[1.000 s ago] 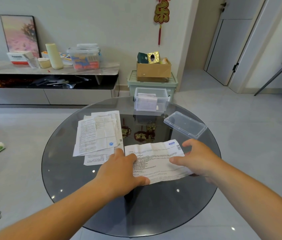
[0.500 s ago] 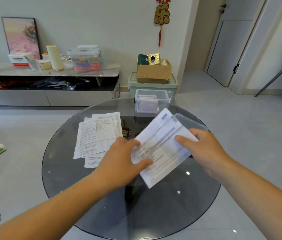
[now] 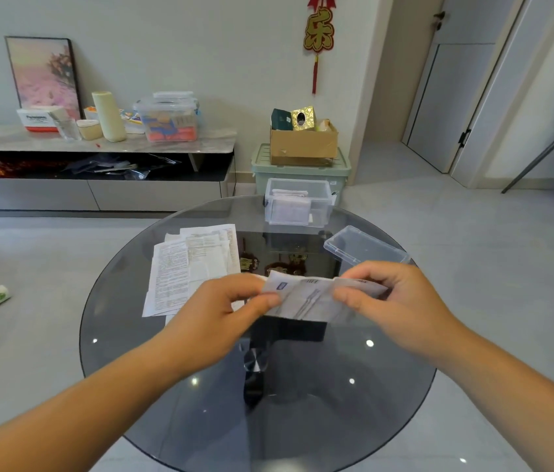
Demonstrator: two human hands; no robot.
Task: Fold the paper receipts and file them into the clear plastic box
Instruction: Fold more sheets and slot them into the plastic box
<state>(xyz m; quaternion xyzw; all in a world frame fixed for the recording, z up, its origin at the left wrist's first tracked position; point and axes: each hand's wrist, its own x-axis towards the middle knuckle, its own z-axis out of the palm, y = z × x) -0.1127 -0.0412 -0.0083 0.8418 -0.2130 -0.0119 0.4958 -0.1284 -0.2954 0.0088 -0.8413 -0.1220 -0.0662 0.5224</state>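
Glossy smoked-glass table (image 3: 173,386); matt paper receipt (image 3: 306,298) — clear, smooth plastic box (image 3: 297,204) and lid (image 3: 364,248).

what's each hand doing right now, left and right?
Left hand: closed, pinching the left end of the receipt.
Right hand: closed, pinching the right end of the same receipt, held above the table.

The receipt (image 3: 306,301) is white with grey printed lines and a small blue mark near its left end. The stack of papers (image 3: 183,270) is white with fine grey print. The plastic box (image 3: 297,202) and its lid (image 3: 365,248) are colourless and see-through, the table (image 3: 319,420) smoky grey glass, the wall ornament (image 3: 318,32) red and gold, the bin (image 3: 258,172) pale green
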